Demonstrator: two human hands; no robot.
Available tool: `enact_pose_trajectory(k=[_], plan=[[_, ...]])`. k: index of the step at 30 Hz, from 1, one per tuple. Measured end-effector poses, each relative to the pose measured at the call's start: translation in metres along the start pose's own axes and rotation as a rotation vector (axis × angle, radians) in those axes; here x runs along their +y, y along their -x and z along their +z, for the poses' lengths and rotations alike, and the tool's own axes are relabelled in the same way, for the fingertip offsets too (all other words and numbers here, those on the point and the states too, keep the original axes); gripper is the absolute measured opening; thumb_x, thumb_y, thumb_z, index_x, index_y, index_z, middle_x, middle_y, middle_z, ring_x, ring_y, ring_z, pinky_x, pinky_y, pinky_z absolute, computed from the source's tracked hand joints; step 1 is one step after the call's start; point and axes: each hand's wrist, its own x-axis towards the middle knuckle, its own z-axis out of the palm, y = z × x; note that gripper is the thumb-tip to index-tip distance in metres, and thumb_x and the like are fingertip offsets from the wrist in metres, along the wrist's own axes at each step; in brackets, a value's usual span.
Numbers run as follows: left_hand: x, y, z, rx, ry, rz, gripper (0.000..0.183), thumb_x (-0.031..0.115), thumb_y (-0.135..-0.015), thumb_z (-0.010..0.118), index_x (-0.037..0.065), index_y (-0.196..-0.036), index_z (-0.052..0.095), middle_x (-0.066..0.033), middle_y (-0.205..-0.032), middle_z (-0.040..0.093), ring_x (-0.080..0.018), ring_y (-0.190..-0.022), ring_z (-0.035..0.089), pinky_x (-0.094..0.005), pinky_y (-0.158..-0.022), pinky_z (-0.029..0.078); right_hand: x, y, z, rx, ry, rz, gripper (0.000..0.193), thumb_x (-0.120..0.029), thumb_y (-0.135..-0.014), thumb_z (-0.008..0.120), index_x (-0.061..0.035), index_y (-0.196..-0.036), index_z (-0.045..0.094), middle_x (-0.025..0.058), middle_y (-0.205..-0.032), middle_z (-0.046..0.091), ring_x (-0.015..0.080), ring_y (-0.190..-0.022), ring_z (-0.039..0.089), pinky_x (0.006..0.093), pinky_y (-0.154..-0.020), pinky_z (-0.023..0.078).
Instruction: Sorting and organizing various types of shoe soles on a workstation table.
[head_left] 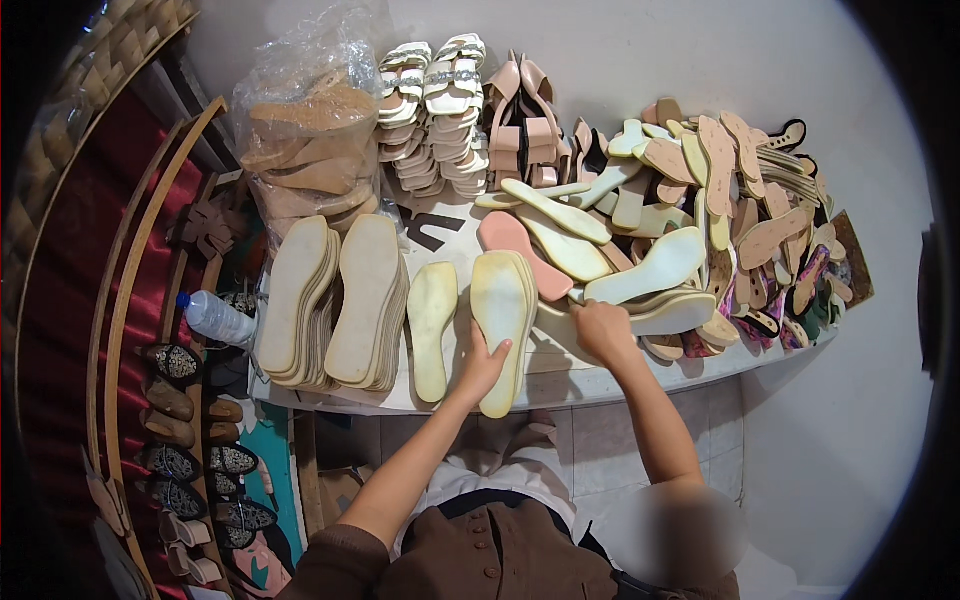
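My left hand (487, 362) is closed around a small stack of cream shoe insoles (500, 290), thumb on top, near the table's front edge. At the narrow end of a pale whitish insole (655, 262), my right hand (603, 330) has its fingers closed on it; the fingertips are partly hidden. A single yellowish insole (432, 330) lies just left of the held stack. Behind it rests a salmon-pink insole (522, 255). Two neat piles of beige insoles (290, 290) stand at the left of the table.
A large jumble of insoles and soles (730, 190) covers the right side. White sandals (455, 90), pink heeled sandals (525, 120) and a plastic bag of brown soles (310, 150) line the back. A water bottle (215, 318) and shoe racks (125, 300) are at left.
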Motion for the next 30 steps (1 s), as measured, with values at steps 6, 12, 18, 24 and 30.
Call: enact_pose_trajectory(k=[6,12,18,24,30], plan=[[-0.003,0.002,0.01,-0.086,0.031,-0.078,0.072,0.024,-0.084,0.057,0.002,-0.136,0.012,-0.0171,-0.131,0.034,-0.0235,-0.117,0.038,-0.0316,-0.096,0.032,0.014,-0.005,-0.022,-0.259,-0.176,0.055,0.023,-0.011,-0.07,0.048,-0.0076,-0.087,0.064,0.0169,-0.082,0.063,0.0311,-0.079,0.061,0.0412,-0.067,0.048],[0.011,0.017,0.012,-0.066,0.196,-0.094,0.081,0.029,-0.083,0.059,0.001,-0.137,0.005,-0.0167,-0.13,0.033,-0.0234,-0.117,0.037,-0.0322,-0.095,0.034,0.016,0.013,0.0,-0.177,-0.379,0.029,0.032,-0.011,-0.066,0.051,-0.0102,-0.096,0.063,0.0147,-0.082,0.063,0.0315,-0.078,0.06,0.0412,-0.069,0.048],[-0.007,0.028,-0.005,0.073,-0.303,-0.008,0.093,0.035,-0.076,0.064,-0.003,-0.135,0.003,-0.032,-0.124,0.038,-0.0402,-0.111,0.045,-0.0395,-0.092,0.037,0.014,0.015,-0.024,-0.02,-0.029,0.041,0.016,-0.012,-0.073,0.05,-0.011,-0.083,0.063,0.0105,-0.079,0.061,0.0274,-0.074,0.061,0.0402,-0.065,0.047],[0.002,0.021,0.002,0.07,-0.229,-0.125,0.094,0.043,-0.075,0.062,-0.002,-0.135,0.006,-0.0342,-0.12,0.041,-0.0425,-0.111,0.045,-0.0409,-0.092,0.037,0.042,0.013,-0.06,0.124,-0.15,0.086,0.02,-0.007,-0.071,0.05,-0.0117,-0.086,0.063,0.0084,-0.082,0.061,0.0251,-0.08,0.058,0.0382,-0.07,0.045],[-0.004,0.025,0.012,0.2,-0.722,0.155,0.087,0.029,-0.072,0.064,-0.003,-0.134,0.011,-0.03,-0.132,0.024,-0.0428,-0.121,0.027,-0.0461,-0.1,0.025,0.032,-0.008,-0.06,0.37,-0.106,-0.076,0.022,-0.006,-0.072,0.049,-0.0128,-0.087,0.062,0.0102,-0.09,0.053,0.0267,-0.098,0.048,0.0539,-0.101,0.019]])
